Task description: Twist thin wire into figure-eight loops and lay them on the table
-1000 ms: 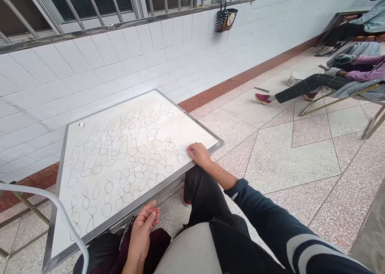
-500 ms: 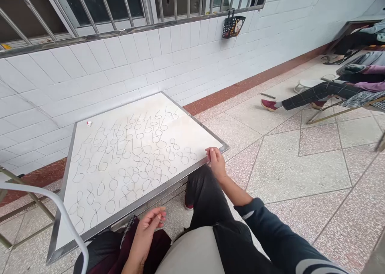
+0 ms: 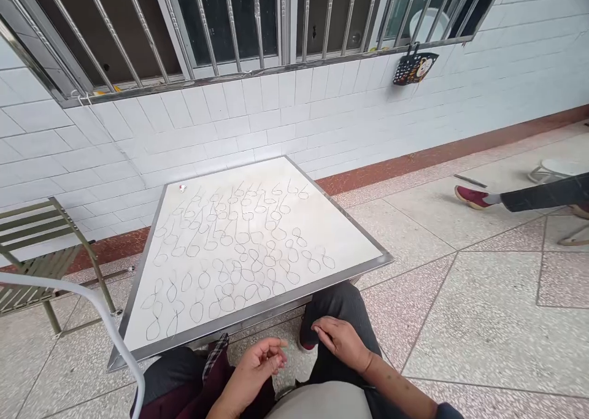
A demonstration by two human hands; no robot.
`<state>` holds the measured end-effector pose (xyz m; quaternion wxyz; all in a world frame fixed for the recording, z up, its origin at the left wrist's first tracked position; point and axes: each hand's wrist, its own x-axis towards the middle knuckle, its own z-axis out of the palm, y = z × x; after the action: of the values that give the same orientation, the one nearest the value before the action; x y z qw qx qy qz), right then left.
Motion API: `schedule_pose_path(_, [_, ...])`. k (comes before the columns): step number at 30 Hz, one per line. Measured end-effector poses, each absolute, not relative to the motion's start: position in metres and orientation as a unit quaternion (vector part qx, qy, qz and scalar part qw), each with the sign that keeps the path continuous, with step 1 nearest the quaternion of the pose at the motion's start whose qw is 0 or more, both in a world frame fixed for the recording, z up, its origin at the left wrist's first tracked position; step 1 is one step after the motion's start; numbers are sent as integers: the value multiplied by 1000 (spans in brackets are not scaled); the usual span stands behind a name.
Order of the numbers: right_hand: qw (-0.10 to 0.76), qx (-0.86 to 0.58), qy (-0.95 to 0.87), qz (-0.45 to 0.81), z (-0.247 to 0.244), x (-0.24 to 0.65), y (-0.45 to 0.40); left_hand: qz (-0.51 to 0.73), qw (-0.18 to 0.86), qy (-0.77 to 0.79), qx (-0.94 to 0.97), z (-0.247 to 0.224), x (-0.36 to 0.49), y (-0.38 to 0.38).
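A white table [image 3: 350,241] with a grey metal rim carries many thin dark wire-like loops [image 3: 197,311], most of them shaped like an eight or a ring with a tail. My left hand [image 3: 260,364] is above my lap, just off the table's near edge, its thumb and fingertips pinched together; anything between them is too small to make out. Over my right thigh is my right hand [image 3: 338,340], thumb and fingers drawn together, and what they hold, if anything, is hidden. A tiny red and white item [image 3: 183,188] lies at the table's far left corner.
A green slatted chair [image 3: 41,247] stands left of the table, with a white curved tube [image 3: 99,311] in front. Behind are a tiled wall [image 3: 257,121] and barred windows. A spotted bag [image 3: 411,68] hangs there. A person's leg [image 3: 543,192] reaches in from the right.
My right hand has drawn back from the table's right corner to over my thigh. The view has turned left, bringing the green chair into sight.
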<state>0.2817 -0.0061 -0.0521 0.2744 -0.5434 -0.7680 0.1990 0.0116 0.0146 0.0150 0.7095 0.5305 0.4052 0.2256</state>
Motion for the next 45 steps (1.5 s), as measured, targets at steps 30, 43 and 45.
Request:
schedule_pose_path(30, [193, -650, -728, 102, 61, 290, 219, 256, 707, 440, 490, 11, 1, 30])
schedule_pose_path(43, [81, -632, -761, 125, 51, 278, 242, 273, 717, 431, 475, 6, -4, 35])
schedule_pose_path(45, [76, -639, -755, 124, 50, 278, 246, 272, 718, 433, 472, 7, -4, 35])
